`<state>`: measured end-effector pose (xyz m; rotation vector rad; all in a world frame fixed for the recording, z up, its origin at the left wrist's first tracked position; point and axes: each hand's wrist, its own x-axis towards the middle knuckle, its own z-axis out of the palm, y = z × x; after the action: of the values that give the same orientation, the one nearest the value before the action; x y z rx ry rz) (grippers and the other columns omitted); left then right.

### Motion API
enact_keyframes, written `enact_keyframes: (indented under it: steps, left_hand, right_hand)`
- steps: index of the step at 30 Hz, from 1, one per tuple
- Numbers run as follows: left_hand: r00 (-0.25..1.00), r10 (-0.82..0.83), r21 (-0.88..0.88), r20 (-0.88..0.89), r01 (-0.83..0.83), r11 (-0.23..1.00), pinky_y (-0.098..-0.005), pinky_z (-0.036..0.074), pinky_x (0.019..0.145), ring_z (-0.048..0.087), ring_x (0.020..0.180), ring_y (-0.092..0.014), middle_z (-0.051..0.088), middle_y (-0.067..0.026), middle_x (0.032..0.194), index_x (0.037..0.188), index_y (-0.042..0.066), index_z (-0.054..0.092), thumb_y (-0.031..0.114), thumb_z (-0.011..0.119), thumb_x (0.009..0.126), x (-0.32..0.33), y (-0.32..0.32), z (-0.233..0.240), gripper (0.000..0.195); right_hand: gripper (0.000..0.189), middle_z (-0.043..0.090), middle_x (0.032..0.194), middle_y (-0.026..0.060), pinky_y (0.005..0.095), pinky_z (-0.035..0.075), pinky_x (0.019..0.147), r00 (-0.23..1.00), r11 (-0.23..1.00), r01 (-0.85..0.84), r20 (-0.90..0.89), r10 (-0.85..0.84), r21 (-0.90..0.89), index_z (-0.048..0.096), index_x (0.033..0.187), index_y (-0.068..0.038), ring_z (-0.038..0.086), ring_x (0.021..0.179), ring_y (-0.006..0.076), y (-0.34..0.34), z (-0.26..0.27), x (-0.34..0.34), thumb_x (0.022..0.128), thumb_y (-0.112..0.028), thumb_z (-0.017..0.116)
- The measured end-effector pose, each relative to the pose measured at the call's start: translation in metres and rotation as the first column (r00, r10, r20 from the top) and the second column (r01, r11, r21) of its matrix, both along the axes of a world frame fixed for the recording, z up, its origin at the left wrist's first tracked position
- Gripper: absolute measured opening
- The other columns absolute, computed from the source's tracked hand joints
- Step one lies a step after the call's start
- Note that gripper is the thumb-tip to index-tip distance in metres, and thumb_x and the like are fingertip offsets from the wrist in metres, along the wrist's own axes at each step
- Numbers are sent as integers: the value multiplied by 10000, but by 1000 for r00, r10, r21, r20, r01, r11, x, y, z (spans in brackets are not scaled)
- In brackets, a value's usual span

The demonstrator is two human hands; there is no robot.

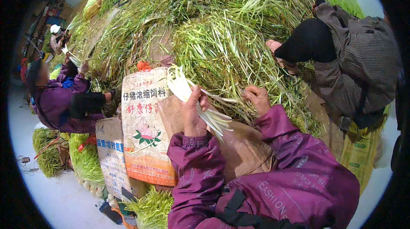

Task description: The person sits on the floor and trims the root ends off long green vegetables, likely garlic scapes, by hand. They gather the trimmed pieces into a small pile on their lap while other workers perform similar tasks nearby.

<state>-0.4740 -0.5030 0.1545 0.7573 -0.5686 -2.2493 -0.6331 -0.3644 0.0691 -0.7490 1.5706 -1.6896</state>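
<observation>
My left hand (196,110) is closed around a small bunch of pale leafy stalks (181,83), folded leaves at one end and white stem ends at the other. To its right is my right hand (257,98), fingers curled near the end of a stalk that sticks out from the bunch; whether it pinches that stalk I cannot tell. Behind both hands lies a large heap of loose green and yellowish stalks (221,49). A brown cloth (246,149) covers my lap, and a printed woven sack (145,126) lies to the left of my left hand.
A person in a checked jacket (362,59) sits at the right, one hand holding long stalks. A person in purple (64,101) sits at the left. Tied green bundles (85,160) stand on the pale floor at lower left, near a second sack (112,158). Others are farther off.
</observation>
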Motion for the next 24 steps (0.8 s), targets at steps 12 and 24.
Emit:
enact_keyframes:
  steps: [12,24]
  left_hand:
    - [997,-70,41,-38,72,997,-172,315,399,413,501,-72,521,-31,726,900,23,522,144,559,863,-4,-6,-9,131]
    - [972,-79,-108,223,105,989,-186,342,419,465,504,-86,610,-79,803,961,38,546,211,628,825,-30,15,-6,235]
  right_hand:
    - [255,517,864,107,330,418,759,832,878,-473,-290,474,76,553,1015,-16,520,837,220,-10,10,26,826,-186,548]
    - [133,561,689,90,308,416,533,744,968,-248,-633,213,35,583,898,-1,524,622,118,8,75,22,845,-91,502]
